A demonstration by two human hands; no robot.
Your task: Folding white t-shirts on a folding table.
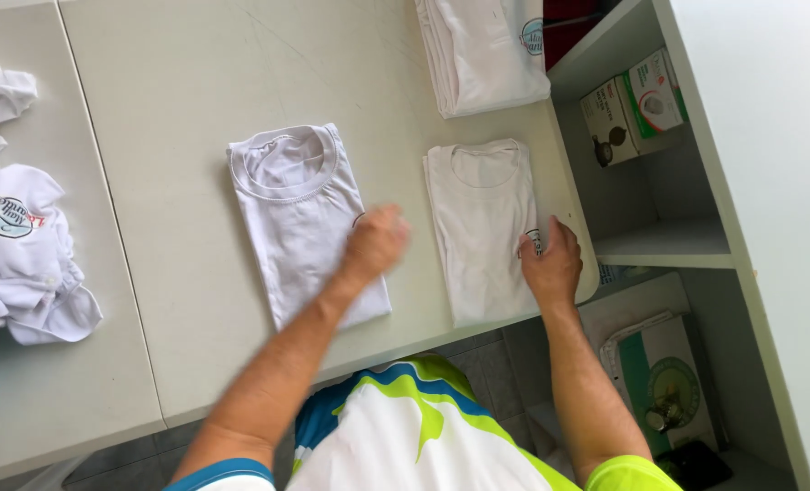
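The right hand (550, 262) lies flat, fingers together, on the lower right edge of the right shirt (480, 227); it presses down rather than pinches, so its grip closes on nothing. The left hand (374, 242) is over the lower right part of the left shirt (298, 218). That hand is blurred, and I cannot tell whether its grip is apart or together, or whether it touches the cloth.

Taking the right shirt as the landmark: it is a folded white T-shirt, collar away from the person, lying near the front right corner of the worktop (178, 82). The left shirt, folded the same way (collar also at the far end), lies to its left with a bare strip of worktop between them. Beyond the right shirt, toward the far edge, sits a stack (478, 55) of folded white shirts, close to it but not touching. Well to the left, on a second worktop panel, is a heap (19, 255) of unfolded white garments, one showing a round print.

To the right of the right shirt stands a shelf unit (687, 241). Two small boxes (628, 105) sit in its upper compartment, and a green and white box (660, 373) lies lower down, nearer the person.
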